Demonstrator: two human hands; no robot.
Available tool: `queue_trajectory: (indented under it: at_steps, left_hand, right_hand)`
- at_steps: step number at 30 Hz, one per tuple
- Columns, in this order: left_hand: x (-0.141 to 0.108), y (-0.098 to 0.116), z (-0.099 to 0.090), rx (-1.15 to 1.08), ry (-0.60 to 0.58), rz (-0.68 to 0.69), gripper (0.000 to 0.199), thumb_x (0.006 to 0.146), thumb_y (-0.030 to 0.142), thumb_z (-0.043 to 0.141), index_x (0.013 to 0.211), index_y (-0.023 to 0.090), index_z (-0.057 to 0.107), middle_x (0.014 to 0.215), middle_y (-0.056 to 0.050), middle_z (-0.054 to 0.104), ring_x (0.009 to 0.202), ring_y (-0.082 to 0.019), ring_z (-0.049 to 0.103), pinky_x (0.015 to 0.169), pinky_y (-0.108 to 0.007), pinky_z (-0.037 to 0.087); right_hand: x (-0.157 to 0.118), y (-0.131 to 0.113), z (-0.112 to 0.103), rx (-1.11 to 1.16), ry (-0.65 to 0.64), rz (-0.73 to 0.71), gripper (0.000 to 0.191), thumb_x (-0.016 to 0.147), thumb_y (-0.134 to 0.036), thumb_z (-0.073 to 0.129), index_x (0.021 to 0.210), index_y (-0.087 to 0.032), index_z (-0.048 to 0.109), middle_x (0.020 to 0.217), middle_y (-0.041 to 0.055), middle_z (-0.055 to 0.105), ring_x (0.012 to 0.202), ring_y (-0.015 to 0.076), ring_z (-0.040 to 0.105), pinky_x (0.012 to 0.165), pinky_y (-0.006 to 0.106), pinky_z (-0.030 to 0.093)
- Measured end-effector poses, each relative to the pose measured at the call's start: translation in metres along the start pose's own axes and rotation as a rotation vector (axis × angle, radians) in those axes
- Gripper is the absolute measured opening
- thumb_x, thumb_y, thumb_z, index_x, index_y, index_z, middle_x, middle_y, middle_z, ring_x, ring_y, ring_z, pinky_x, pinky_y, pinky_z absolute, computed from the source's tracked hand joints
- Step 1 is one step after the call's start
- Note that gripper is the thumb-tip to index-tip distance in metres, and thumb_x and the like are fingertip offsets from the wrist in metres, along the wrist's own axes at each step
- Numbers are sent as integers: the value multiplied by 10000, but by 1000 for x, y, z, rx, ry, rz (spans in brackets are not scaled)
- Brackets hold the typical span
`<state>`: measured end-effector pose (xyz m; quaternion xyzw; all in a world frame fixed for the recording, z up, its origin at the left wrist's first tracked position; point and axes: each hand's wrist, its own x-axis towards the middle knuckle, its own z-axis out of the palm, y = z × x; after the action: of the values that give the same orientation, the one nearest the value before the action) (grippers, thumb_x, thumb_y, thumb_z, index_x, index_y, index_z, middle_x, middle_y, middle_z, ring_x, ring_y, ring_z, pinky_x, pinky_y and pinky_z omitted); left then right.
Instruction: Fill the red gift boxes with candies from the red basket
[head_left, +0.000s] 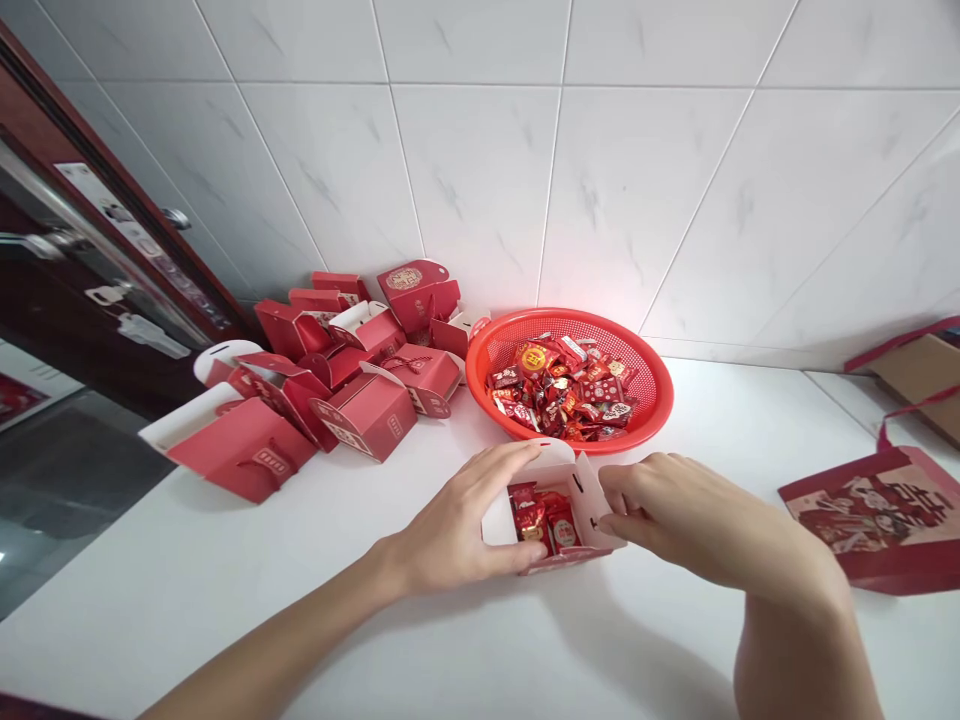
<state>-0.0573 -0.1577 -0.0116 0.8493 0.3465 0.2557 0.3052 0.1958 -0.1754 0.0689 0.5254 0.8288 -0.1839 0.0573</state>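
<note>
A small red candy box (pixel 574 562) with a white inside stands with its top raised on the white table, directly in front of me. Several red-wrapped candies (pixel 546 520) lie inside it. My left hand (pixel 465 520) spans the box's left side, thumb at the near wall and fingers on the far flap, holding it. The fingers of my right hand (pixel 660 505) are curled at the box's right flap (pixel 592 490) and grip it; their tips are partly hidden. Just behind the box, a red plastic basket (pixel 660 400) holds many wrapped candies (pixel 562 385).
Several red candy boxes (pixel 367 410), some with raised flaps, crowd the table's back left. A red printed gift bag (pixel 877 510) lies at the right, near a brown carton-like item (pixel 922 375). A tiled wall (pixel 480 180) closes off the back; a door (pixel 97 240) stands at left.
</note>
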Motion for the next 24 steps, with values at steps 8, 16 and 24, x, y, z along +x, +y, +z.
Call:
queue_trajectory:
  at_steps: [8, 16, 24]
  left_hand:
    - [0, -2, 1, -66, -139, -3, 911, 846, 379, 802, 1620, 289, 332, 1689, -100, 396, 1536, -298, 402, 1260, -479, 387]
    - [5, -6, 0, -99, -141, 22, 905, 857, 387, 799, 1624, 286, 329, 1688, -102, 398, 1536, -298, 404, 1269, -475, 369]
    - [1, -7, 12, -72, 273, 212, 414, 947, 281, 718, 1350, 238, 634, 1388, -112, 677, 1257, -231, 672, 1061, -342, 564]
  right_hand:
    - [-9, 23, -11, 197, 46, 74, 184, 1005, -292, 526, 838, -214, 539, 804, 26, 704, 693, 182, 607, 625, 287, 393]
    - [-12, 27, -12, 221, 44, 75, 143, 1003, -301, 533, 941, -202, 615, 867, 60, 741, 737, 202, 654, 644, 302, 449]
    - [-2, 19, -5, 149, 30, -44, 108, 947, -190, 586, 864, -206, 654, 860, 44, 720, 742, 187, 641, 628, 269, 447]
